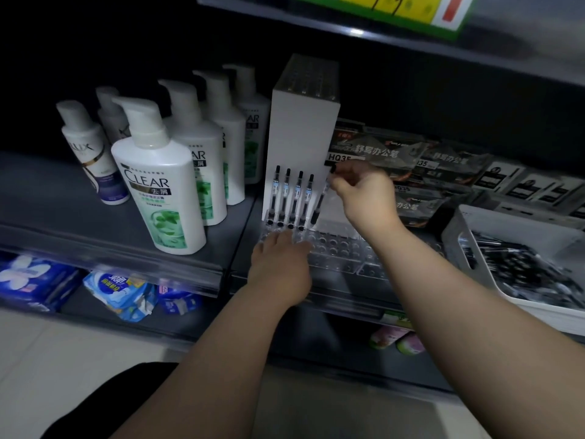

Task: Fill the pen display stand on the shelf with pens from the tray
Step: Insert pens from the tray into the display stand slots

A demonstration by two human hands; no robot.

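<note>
Shelf point(79, 201) stand point(300, 128) beneath hands point(280, 267) point(364, 191), pen point(318, 207) rightmost

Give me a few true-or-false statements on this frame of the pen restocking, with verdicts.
1. Four pens stand in the back row of the display stand. True.
2. The right hand pinches a fifth pen by its upper end, the pen tilted against the row. True.
3. The left hand has a pen in its grip. False: it rests on the front of the stand and holds nothing.
4. The tray sits left of the stand. False: it is on the right; shampoo bottles are on the left.
5. Most holes in the stand are unfilled. True.
</note>
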